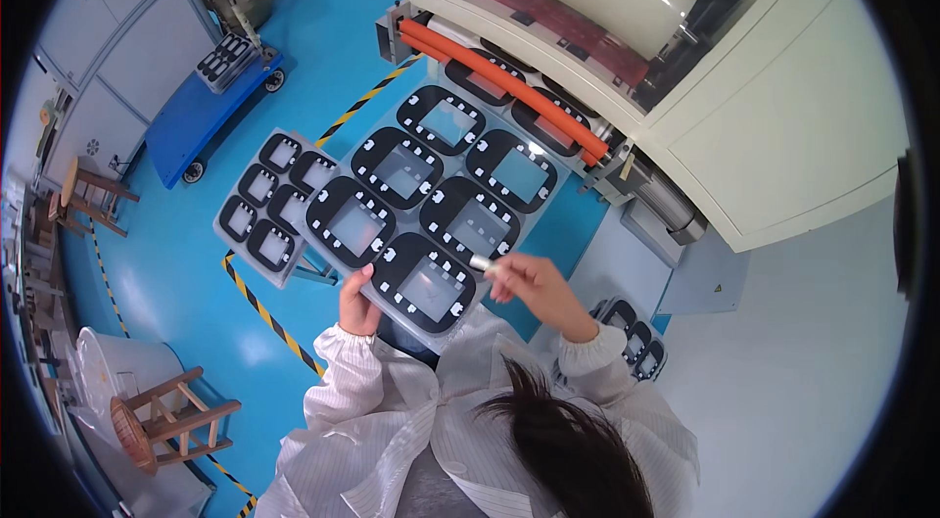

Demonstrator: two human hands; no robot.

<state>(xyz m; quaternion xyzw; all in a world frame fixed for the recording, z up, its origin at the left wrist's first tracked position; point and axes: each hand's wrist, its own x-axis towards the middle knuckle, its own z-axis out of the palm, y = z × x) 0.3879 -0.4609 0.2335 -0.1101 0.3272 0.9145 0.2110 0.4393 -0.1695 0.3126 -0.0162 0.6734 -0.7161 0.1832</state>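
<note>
In front of me lies a long clear sheet (416,195) printed with black rounded panels, each with a paler window and small white shapes. Its far end reaches beneath an orange roller (504,87). My left hand (358,305) grips the sheet's near left corner, thumb on top and the other fingers hidden under it. Over the near right edge, my right hand (537,291) is closed round a small whitish stick-like piece (482,263). Its tip is over the sheet; whether it touches cannot be made out.
A large cream machine (783,117) with white rollers stands far right. Left of the sheet is a stack (235,187) of smaller printed panels; more panels (641,347) lie by my right elbow. A blue trolley (201,121), a wooden stool (162,425) and a white bin (122,366) stand left.
</note>
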